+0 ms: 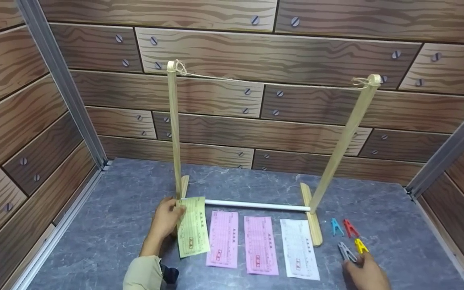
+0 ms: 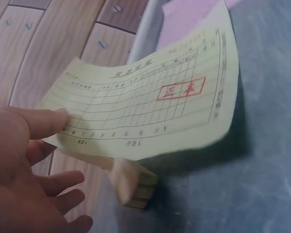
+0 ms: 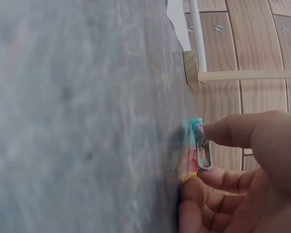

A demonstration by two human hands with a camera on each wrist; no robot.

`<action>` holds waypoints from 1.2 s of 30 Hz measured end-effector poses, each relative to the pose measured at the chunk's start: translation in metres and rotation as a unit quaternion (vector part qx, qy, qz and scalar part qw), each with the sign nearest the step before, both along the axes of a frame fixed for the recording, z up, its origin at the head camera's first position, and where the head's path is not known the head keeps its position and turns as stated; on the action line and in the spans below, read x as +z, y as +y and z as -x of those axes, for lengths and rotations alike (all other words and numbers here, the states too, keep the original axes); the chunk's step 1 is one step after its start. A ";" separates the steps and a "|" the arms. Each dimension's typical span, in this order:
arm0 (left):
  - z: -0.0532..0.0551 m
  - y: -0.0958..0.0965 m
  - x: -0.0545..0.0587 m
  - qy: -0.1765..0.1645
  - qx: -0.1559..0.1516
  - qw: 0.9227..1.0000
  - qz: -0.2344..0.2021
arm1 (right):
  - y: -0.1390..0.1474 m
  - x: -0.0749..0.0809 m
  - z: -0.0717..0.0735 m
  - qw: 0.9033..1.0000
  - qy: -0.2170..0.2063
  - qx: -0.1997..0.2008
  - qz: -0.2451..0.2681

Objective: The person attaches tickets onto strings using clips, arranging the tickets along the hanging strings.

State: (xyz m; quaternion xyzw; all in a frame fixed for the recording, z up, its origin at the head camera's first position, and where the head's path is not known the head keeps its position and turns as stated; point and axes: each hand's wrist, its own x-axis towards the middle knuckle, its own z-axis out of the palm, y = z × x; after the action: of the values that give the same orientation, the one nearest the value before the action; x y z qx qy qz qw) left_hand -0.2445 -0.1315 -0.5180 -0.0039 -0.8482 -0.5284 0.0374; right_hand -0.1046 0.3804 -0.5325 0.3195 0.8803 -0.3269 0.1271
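Note:
My left hand [image 1: 166, 219] pinches a yellow-green paper slip [image 1: 193, 229] at its upper left edge, thumb on top. The slip is lifted and curved in the left wrist view, its printed lines and red stamp showing. My right hand [image 1: 367, 274] is at a grey clothespin [image 1: 346, 252], thumb at one handle and index finger at the other, as the right wrist view also shows. Beside it lie a yellow clothespin [image 1: 361, 245], a red clothespin [image 1: 351, 228] and a blue clothespin [image 1: 337, 227].
Two pink slips [image 1: 222, 239] and a white slip [image 1: 300, 249] lie in a row on the grey marbled table [image 1: 107, 249]. Behind them stands a wooden frame [image 1: 344, 141] with a string [image 1: 264, 83] across its top and a white rod [image 1: 256, 205] low down. Wood-patterned walls surround the table.

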 end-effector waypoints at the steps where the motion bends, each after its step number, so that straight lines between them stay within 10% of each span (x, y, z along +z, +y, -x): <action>1: 0.000 0.000 0.002 0.002 0.003 1.000 -0.012 | 0.001 0.001 -0.001 1.000 0.006 -0.001 0.009; 11: 0.001 0.003 0.022 0.064 0.036 0.996 -0.048 | 0.004 0.014 -0.007 0.989 0.090 -0.031 0.109; 24: -0.002 -0.002 0.040 0.090 0.043 0.994 -0.046 | -0.009 0.033 -0.006 0.944 0.242 -0.060 0.218; 36: -0.003 -0.006 0.052 0.118 0.035 0.991 -0.053 | -0.020 0.045 -0.010 0.861 0.317 -0.123 0.378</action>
State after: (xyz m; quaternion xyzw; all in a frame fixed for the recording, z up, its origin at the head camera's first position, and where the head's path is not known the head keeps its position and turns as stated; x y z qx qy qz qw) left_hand -0.2411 -0.1374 -0.4659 -0.0351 -0.8081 -0.5670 0.1559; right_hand -0.0950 0.3608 -0.4874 0.2315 0.6355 -0.7313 -0.0885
